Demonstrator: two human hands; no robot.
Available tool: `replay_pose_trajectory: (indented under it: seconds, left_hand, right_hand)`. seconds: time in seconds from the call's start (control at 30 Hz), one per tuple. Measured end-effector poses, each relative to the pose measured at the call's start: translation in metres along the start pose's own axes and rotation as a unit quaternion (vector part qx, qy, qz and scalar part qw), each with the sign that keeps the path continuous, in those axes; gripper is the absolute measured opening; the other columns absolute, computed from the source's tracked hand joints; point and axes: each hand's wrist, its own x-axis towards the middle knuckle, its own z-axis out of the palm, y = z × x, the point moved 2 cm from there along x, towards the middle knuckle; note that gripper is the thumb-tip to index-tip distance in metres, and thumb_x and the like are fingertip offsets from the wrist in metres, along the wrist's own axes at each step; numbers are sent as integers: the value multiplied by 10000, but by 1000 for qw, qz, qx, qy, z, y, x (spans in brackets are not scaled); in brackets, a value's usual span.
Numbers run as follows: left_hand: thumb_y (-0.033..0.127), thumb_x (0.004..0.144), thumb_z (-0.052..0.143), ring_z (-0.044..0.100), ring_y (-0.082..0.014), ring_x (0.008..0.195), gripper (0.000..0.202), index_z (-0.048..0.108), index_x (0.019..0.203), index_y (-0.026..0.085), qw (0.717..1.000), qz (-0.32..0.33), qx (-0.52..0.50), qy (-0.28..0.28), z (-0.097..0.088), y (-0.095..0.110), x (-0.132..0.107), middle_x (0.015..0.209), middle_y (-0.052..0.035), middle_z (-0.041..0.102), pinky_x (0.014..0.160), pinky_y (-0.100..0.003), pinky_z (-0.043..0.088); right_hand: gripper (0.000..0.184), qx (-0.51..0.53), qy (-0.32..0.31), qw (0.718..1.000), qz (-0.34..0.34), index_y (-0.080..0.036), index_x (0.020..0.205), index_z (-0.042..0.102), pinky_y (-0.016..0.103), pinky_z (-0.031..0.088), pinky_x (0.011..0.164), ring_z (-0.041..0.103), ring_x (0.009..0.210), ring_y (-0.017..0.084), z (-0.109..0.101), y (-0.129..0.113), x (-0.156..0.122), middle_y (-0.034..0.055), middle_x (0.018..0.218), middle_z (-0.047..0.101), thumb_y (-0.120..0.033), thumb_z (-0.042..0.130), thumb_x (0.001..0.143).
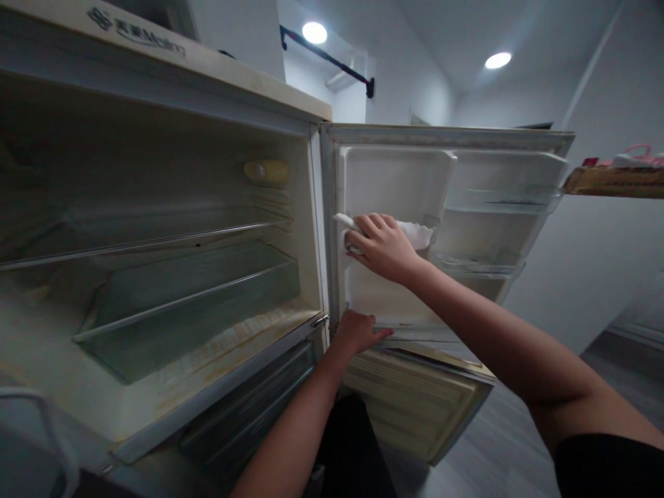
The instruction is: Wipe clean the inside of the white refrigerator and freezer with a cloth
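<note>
The refrigerator door (394,180) is swung open to the right, its white inner side toward me. My right hand (384,242) is closed around a crumpled white cloth (418,234), pressed against the inner panel near the hinge side. Whether the cloth is paper or fabric I cannot make out. Lower down, my left hand (357,332) grips the low door shelf (420,333) near the hinge, one digit stretched out to the right and the other fingers partly hidden. Clear door racks (482,263) lie beyond my right hand.
To the left is the open fridge compartment (306,277), with a glass shelf (155,242), a clear drawer (197,311) and brownish stains on its floor. A lower door (409,394) also hangs open beneath. A cardboard box (617,181) juts in at the right.
</note>
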Motion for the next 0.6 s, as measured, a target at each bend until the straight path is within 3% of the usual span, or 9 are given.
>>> replay_pose_trajectory:
  seconds: [0.1, 0.2, 0.3, 0.4, 0.47, 0.5, 0.6]
  left_hand:
    - [801, 919, 354, 750, -332, 896, 778, 786, 996, 158, 1000, 4, -3, -1, -1, 1, 1, 852, -171, 778, 855, -427, 514]
    - [806, 919, 337, 752, -330, 900, 792, 784, 989, 156, 1000, -2, -1, -5, -1, 3, 4, 849, -169, 778, 867, -430, 513]
    - [828, 905, 316, 753, -335, 894, 824, 785, 971, 154, 1000, -13, -2, -14, 0, 4, 6, 829, -171, 776, 878, -442, 514]
    - [755, 941, 360, 750, -346, 906, 754, 786, 985, 135, 1000, -5, -8, -4, 2, 3, 5, 859, -188, 778, 883, -460, 515]
    - [665, 961, 420, 745, -351, 933, 654, 783, 1021, 123, 1000, 2, -9, 5, 4, 2, 4, 911, -198, 780, 888, -465, 515]
    - [619, 964, 447, 742, -348, 943, 603, 783, 1028, 123, 1000, 4, -9, 5, 5, 1, 4, 934, -199, 781, 891, -464, 514]
    - [530, 955, 499, 744, -324, 931, 480, 791, 1006, 153, 1000, 8, -7, -8, 6, -1, 4, 946, -170, 787, 897, -452, 516]
  right_hand:
    - [350, 10, 38, 998, 48, -201, 1239, 634, 492, 296, 1144, 409, 1367, 310, 3, 22, -27, 144, 1485, 497, -317, 374, 1035]
    - [348, 34, 96, 976, 194, -204, 1255, 632, 557, 245, 1201, 269, 1508, 317, 10, 26, -68, 136, 1588, 387, -330, 421, 1009]
    - [383, 81, 169, 916, 356, -190, 1256, 638, 591, 288, 1177, 216, 1539, 334, 28, 6, -104, 176, 1609, 325, -370, 425, 993]
    - [408, 212, 212, 850, 433, -183, 1185, 665, 548, 345, 1160, 344, 1466, 321, 52, -27, -109, 204, 1481, 478, -441, 427, 976]
    - [381, 355, 221, 796, 438, -181, 1078, 669, 487, 425, 1107, 495, 1319, 294, 67, -44, -88, 183, 1304, 608, -455, 441, 943]
    - [363, 437, 226, 754, 436, -178, 1039, 656, 449, 472, 1055, 560, 1220, 273, 72, -50, -72, 168, 1220, 646, -450, 443, 924]
    - [300, 661, 222, 578, 424, -173, 1011, 612, 340, 548, 888, 639, 985, 202, 79, -58, -20, 124, 1101, 681, -383, 463, 856]
